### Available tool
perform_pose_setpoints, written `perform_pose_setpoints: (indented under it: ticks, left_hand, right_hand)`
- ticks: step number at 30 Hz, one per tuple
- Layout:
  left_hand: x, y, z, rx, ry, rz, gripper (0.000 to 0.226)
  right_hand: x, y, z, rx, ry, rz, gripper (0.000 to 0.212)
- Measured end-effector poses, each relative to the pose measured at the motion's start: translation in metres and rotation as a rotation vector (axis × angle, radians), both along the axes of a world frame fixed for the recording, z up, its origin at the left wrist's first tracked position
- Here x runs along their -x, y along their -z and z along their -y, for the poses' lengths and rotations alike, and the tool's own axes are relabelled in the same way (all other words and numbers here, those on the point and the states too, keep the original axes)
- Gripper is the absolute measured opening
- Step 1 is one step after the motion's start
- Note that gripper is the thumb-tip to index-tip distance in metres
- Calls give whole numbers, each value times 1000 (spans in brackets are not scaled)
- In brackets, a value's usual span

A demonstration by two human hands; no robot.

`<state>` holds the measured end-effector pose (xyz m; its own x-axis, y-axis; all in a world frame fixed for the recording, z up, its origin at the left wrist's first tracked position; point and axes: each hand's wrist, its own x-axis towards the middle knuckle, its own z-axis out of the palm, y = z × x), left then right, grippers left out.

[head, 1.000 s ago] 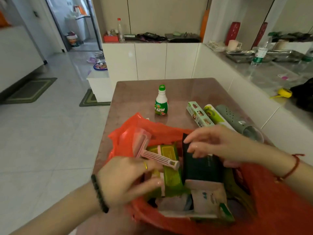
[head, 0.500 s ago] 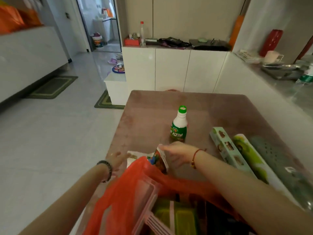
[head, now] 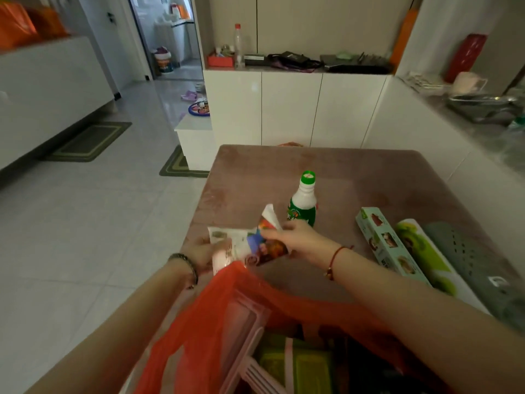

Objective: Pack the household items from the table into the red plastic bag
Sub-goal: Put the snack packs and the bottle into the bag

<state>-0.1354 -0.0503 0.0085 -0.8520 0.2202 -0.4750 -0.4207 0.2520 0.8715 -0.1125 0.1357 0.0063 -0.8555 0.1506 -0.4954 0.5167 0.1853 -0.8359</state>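
Brown worktop (head: 355, 177), tiled kitchen. Your left hand (head: 203, 253) and right hand (head: 295, 237) both pinch one printed packet (head: 250, 243), beyond the red bag (head: 216, 314).

Both hands (head: 295, 237) now hold the printed packet (head: 250, 244).

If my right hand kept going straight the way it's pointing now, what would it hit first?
The right hand points left and already grips the printed packet; past it, probably the left hand holding the other end.
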Motion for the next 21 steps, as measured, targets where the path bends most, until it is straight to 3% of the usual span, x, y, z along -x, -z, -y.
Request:
perform_pose_setpoints:
  ticks: [5,7,9,12,16,17,19,21]
  left_hand:
    - [-23,-101,-1,-234,197,-142,5]
    - [-51,-140,-7,-258,358,-186,18]
    - [-79,-160,-15,-299,486,-214,32]
    - [-119,-170,-29,-271,692,-179,41]
    - [-174,-150,-60,-420,875,26,65]
    - [-192,-144,-70,-387,868,42,58]
    - [-230,-130,-88,-287,927,-17,20]
    - [-261,-115,-99,-179,899,-116,20]
  right_hand:
    - [-54,-111,-20,66,53,-339,34]
    - [-90,-151,-30,87,87,-458,21]
    - [-129,-180,-38,95,122,-532,23]
    - [-190,-203,-46,125,94,-533,26]
    - [-258,-200,-59,71,60,-414,24]
    - [-270,-194,-61,24,69,-376,27]
    - [-290,-175,-66,-87,105,-304,34]
    - [-307,-158,-67,-136,175,-296,24]
